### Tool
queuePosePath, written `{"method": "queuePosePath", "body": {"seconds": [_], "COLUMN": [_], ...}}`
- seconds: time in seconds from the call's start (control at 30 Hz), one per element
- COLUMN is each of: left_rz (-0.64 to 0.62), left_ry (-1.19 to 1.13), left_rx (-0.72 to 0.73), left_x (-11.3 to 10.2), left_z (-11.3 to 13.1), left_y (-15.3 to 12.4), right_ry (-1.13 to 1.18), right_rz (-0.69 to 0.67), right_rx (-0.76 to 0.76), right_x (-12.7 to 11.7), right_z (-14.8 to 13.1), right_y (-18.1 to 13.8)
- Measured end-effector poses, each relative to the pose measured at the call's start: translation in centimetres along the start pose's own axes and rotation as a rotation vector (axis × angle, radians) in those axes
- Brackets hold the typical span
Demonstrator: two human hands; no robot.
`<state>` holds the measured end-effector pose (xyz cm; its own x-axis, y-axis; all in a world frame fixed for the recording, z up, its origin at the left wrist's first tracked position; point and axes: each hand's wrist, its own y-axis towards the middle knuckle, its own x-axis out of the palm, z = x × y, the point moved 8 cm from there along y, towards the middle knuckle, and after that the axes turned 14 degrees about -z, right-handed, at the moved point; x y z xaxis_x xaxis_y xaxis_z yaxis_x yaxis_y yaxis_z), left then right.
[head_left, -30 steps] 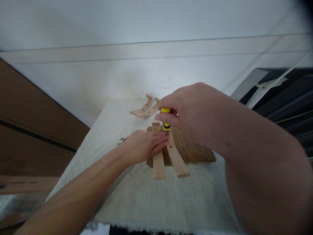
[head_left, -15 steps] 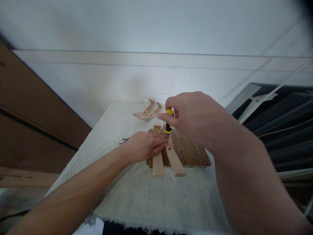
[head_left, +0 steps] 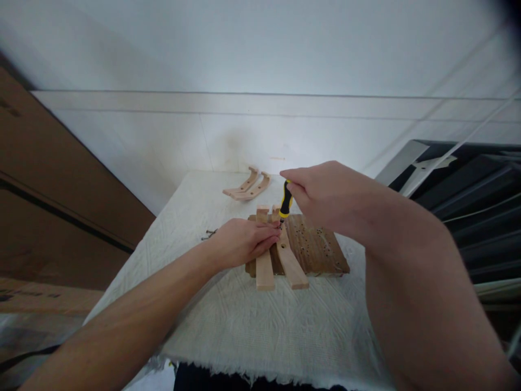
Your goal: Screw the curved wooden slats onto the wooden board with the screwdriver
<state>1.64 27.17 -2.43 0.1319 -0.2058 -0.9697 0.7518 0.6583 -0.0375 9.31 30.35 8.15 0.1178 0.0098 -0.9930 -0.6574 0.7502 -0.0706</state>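
My right hand [head_left: 319, 191] is closed round the handle of a black-and-yellow screwdriver [head_left: 286, 201]. The screwdriver tilts slightly, handle to the right, its tip down at the upper part of an angled pale wooden hook [head_left: 292, 264]. My left hand [head_left: 243, 240] lies across a second wooden hook [head_left: 265, 272], its fingers together and pressing against the angled one beside the tip. Both hooks rest on a brown wooden board [head_left: 319, 247] dotted with small holes. An open hole shows in the angled hook below my fingertips. Whether a screw sits under the tip is hidden.
Two more curved wooden hooks [head_left: 249, 187] lie at the back by the white wall [head_left: 163, 136]. A few screws [head_left: 209, 234] are left of my left hand. A pale cloth [head_left: 228, 326] covers the table. Cardboard [head_left: 61, 179] stands left, dark folded material [head_left: 484, 190] right.
My right hand has shifted its hold on the screwdriver, moving slightly right and turning. The handle now leans right and shows more of its length. My left hand stays on the hooks.
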Motion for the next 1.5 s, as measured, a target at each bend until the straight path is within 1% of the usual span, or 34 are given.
{"method": "queuePosePath", "body": {"seconds": [0.1, 0.2, 0.3, 0.43, 0.47, 0.53, 0.63, 0.67, 0.73, 0.8, 0.87, 0.93, 0.97, 1.07, 1.13, 1.2, 1.3, 1.5], "left_rz": [0.012, 0.028, 0.039, 0.079, 0.097, 0.141, 0.213, 0.230, 0.258, 0.262, 0.244, 0.207, 0.184, 0.103, 0.043, -0.002, -0.026, -0.062], "left_ry": [-0.014, -0.018, -0.007, -0.016, -0.028, -0.072, -0.176, -0.205, -0.230, -0.230, -0.218, -0.194, -0.180, -0.128, -0.086, -0.039, 0.018, 0.036], "left_rx": [0.006, 0.016, 0.030, 0.047, 0.057, 0.088, 0.138, 0.149, 0.148, 0.139, 0.144, 0.155, 0.156, 0.141, 0.114, 0.071, 0.009, -0.016], "left_x": [0.1, 0.0, 0.0, 0.2, 0.2, 0.2, 0.1, 0.1, 0.0, 0.1, 0.3, 0.4, 0.4, 0.3, 0.2, 0.1, 0.1, 0.1], "left_z": [-0.2, -0.2, -0.1, -0.3, -0.4, -0.6, -0.9, -1.0, -1.3, -1.5, -1.6, -1.4, -1.4, -0.8, -0.3, 0.0, 0.2, 0.4], "left_y": [0.0, 0.0, 0.0, 0.0, 0.0, 0.0, 0.1, 0.1, 0.1, 0.2, 0.2, 0.3, 0.3, 0.5, 0.5, 0.6, 0.5, 0.5], "right_ry": [-0.020, 0.026, 0.062, 0.080, 0.088, 0.085, 0.054, 0.057, 0.090, 0.144, 0.192, 0.196, 0.186, 0.151, 0.131, 0.122, 0.152, 0.219], "right_rz": [0.093, 0.149, 0.110, 0.000, -0.020, -0.011, 0.070, 0.085, 0.075, 0.049, 0.031, 0.023, 0.025, 0.074, 0.103, 0.093, 0.039, -0.013], "right_rx": [0.063, 0.041, 0.012, -0.081, -0.080, -0.008, 0.169, 0.185, 0.138, 0.044, -0.041, -0.066, -0.042, 0.102, 0.125, 0.051, -0.083, -0.216], "right_x": [-0.5, -0.9, -0.8, -0.5, -0.5, -0.5, -0.7, -0.6, -0.2, 0.0, -0.1, -0.4, -0.5, -0.8, -0.9, -0.8, -0.5, -0.7], "right_z": [0.3, -0.2, -0.5, -0.9, -0.8, 0.0, 1.6, 1.8, 1.8, 1.2, 0.5, 0.0, 0.0, 0.5, 0.4, -0.5, -1.9, -3.0], "right_y": [0.2, 0.3, 0.3, 0.0, 0.0, -0.1, -0.1, -0.1, 0.1, 0.0, -0.5, -1.0, -1.2, -1.5, -1.3, -0.9, -0.6, -1.1]}}
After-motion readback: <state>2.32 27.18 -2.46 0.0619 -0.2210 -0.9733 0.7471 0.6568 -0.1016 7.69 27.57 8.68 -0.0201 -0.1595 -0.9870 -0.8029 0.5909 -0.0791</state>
